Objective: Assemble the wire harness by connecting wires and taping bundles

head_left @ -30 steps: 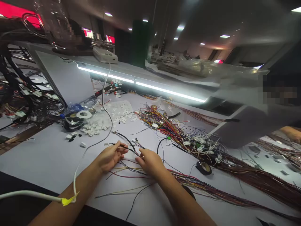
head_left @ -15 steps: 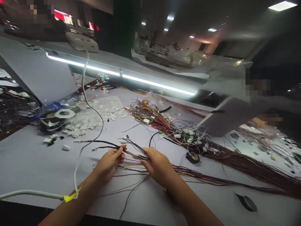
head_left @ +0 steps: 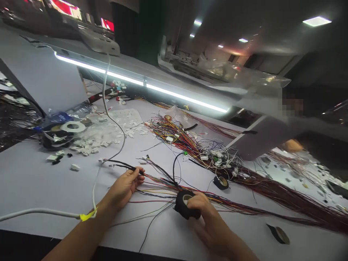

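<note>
My left hand (head_left: 129, 186) pinches a branch of the wire harness (head_left: 163, 181) just where its black-wrapped leads begin. White connectors (head_left: 102, 160) tip those leads, left of my fingers. In my right hand (head_left: 205, 214) is a roll of black tape (head_left: 182, 204), gripped with fingers at its core, right beside the harness wires. Behind it, another black-wrapped branch (head_left: 165, 173) runs up and left from the harness. Loose wire ends (head_left: 148, 232) fan out over the table between my hands.
A thick pile of coloured wires (head_left: 190, 145) crosses the table behind. More black tape rolls lie at right (head_left: 221, 182) and front right (head_left: 278, 233). Loose white connectors (head_left: 87, 145) are scattered at left, near a white cable (head_left: 104, 98) hanging in front of the light strip (head_left: 185, 98).
My right hand has left the wires, moved right and toward me, and a black tape roll now shows in it. My left hand has stayed on the harness.
</note>
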The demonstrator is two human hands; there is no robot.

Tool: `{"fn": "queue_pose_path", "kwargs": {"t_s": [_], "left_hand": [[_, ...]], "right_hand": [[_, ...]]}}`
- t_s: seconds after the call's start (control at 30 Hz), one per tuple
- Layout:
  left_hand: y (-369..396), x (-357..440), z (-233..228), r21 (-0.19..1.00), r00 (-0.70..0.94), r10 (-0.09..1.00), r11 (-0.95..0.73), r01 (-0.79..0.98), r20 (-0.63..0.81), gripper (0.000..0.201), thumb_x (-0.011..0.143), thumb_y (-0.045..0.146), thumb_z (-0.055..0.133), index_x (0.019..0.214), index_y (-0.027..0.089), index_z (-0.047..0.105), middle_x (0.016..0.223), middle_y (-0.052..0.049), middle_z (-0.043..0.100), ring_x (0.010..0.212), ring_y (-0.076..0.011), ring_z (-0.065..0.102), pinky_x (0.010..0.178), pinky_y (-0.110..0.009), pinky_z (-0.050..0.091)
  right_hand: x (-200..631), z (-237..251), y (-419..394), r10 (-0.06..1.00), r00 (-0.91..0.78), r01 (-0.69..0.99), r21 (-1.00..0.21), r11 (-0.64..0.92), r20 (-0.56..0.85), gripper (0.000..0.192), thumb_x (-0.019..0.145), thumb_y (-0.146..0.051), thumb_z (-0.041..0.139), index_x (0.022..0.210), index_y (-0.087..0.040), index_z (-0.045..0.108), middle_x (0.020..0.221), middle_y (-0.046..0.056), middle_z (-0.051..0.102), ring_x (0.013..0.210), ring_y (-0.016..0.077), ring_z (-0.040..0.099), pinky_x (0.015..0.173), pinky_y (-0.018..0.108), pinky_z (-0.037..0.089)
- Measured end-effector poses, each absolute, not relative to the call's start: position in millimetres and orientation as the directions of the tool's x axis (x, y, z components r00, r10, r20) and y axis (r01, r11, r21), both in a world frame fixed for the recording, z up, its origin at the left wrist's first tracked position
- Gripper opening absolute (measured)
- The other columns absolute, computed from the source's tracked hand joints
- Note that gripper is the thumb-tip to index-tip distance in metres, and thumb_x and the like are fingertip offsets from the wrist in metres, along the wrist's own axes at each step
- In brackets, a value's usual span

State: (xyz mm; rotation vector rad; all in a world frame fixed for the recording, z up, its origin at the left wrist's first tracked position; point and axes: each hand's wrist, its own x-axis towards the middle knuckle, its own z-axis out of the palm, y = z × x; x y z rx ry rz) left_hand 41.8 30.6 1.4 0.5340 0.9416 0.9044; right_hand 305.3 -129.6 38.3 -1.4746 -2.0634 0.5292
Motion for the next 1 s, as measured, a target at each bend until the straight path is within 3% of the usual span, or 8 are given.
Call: {"fn": "queue_pose_path", "kwargs": {"t_s": [0.13, 0.27, 0.37, 0.53, 0.7, 0.8, 0.9, 1.0], "left_hand": [[28.4, 38.2, -0.4, 0.736, 0.32, 0.854, 0.517, -0.437, -0.41, 0.011, 0.089, 0.022, 0.058, 0.087, 0.015, 0.065, 0.088, -0.003, 0.063, 0.075, -0.0123, 0.061, 0.075, -0.025, 0.051], [28.0, 34.5, -0.6, 0.728, 0.382, 0.859, 0.498, -0.471, -0.341, 0.016, 0.085, 0.033, 0.062, 0.089, 0.017, 0.062, 0.088, -0.003, 0.064, 0.081, -0.016, 0.062, 0.079, -0.029, 0.047], [28.0, 30.7, -2.6, 0.731, 0.46, 0.844, 0.496, -0.469, -0.276, 0.018, 0.079, 0.024, 0.065, 0.096, 0.019, 0.06, 0.094, -0.003, 0.067, 0.093, -0.0191, 0.061, 0.087, -0.032, 0.043], [28.0, 31.3, -11.8, 0.828, 0.496, 0.845, 0.416, -0.376, -0.199, 0.032, 0.073, 0.02, 0.073, 0.099, 0.021, 0.055, 0.084, 0.0, 0.068, 0.084, -0.0167, 0.06, 0.079, -0.029, 0.04], [23.2, 34.9, -15.7, 0.947, 0.346, 0.934, 0.187, -0.262, -0.089, 0.021, 0.081, 0.033, 0.068, 0.094, 0.021, 0.058, 0.083, 0.0, 0.067, 0.08, -0.0178, 0.062, 0.078, -0.031, 0.045], [19.8, 30.7, -10.1, 0.992, 0.253, 0.959, -0.121, -0.036, 0.126, 0.014, 0.084, 0.031, 0.064, 0.095, 0.023, 0.065, 0.091, -0.002, 0.069, 0.086, -0.02, 0.063, 0.081, -0.034, 0.047], [20.1, 24.4, -1.3, 0.853, 0.243, 0.867, -0.484, 0.197, 0.435, 0.013, 0.084, 0.025, 0.063, 0.094, 0.027, 0.072, 0.085, -0.003, 0.069, 0.083, -0.0201, 0.062, 0.079, -0.034, 0.048], [22.9, 21.1, 3.8, 0.715, 0.195, 0.778, -0.627, 0.31, 0.598, 0.014, 0.081, 0.022, 0.068, 0.089, 0.03, 0.076, 0.092, -0.005, 0.068, 0.089, -0.0221, 0.062, 0.082, -0.037, 0.049]], "right_hand": [[256.7, 77.3, -45.3, 0.893, -0.409, 0.681, -0.588, 0.436, 0.188, 0.028, 0.075, -0.015, 0.054, 0.101, -0.024, 0.051, 0.089, 0.003, 0.06, 0.085, 0.0198, 0.054, 0.083, 0.035, 0.043], [225.1, 84.6, 10.6, 0.823, -0.543, 0.674, -0.499, 0.545, 0.165, 0.02, 0.072, -0.014, 0.053, 0.091, -0.021, 0.053, 0.082, 0.001, 0.059, 0.076, 0.0163, 0.051, 0.082, 0.032, 0.038], [217.3, 82.2, 28.2, 0.779, -0.611, 0.676, -0.416, 0.608, 0.145, 0.015, 0.071, -0.014, 0.055, 0.085, -0.02, 0.053, 0.075, -0.001, 0.059, 0.069, 0.0141, 0.051, 0.083, 0.032, 0.035], [213.0, 87.0, 41.3, 0.742, -0.664, 0.685, -0.32, 0.654, 0.094, 0.019, 0.071, -0.019, 0.059, 0.089, -0.019, 0.056, 0.075, 0.0, 0.062, 0.07, 0.0157, 0.054, 0.082, 0.033, 0.032], [212.3, 92.4, 61.6, 0.685, -0.728, 0.649, -0.29, 0.703, 0.031, 0.022, 0.071, -0.026, 0.066, 0.091, -0.019, 0.059, 0.075, 0.0, 0.062, 0.073, 0.0163, 0.055, 0.087, 0.036, 0.033], [214.5, 91.3, 77.1, 0.653, -0.756, 0.597, -0.374, 0.71, 0.034, 0.025, 0.068, -0.022, 0.071, 0.09, -0.019, 0.06, 0.081, 0.0, 0.062, 0.082, 0.0174, 0.056, 0.089, 0.035, 0.035], [215.2, 88.0, 87.3, 0.592, -0.802, 0.491, -0.482, 0.726, 0.075, 0.025, 0.069, -0.017, 0.072, 0.092, -0.02, 0.063, 0.095, 0.003, 0.063, 0.103, 0.0204, 0.054, 0.091, 0.033, 0.039], [213.1, 80.2, 84.4, 0.608, -0.777, 0.45, -0.531, 0.718, 0.164, 0.038, 0.071, -0.014, 0.074, 0.105, -0.022, 0.061, 0.114, 0.006, 0.059, 0.117, 0.0226, 0.049, 0.098, 0.037, 0.038]]}}
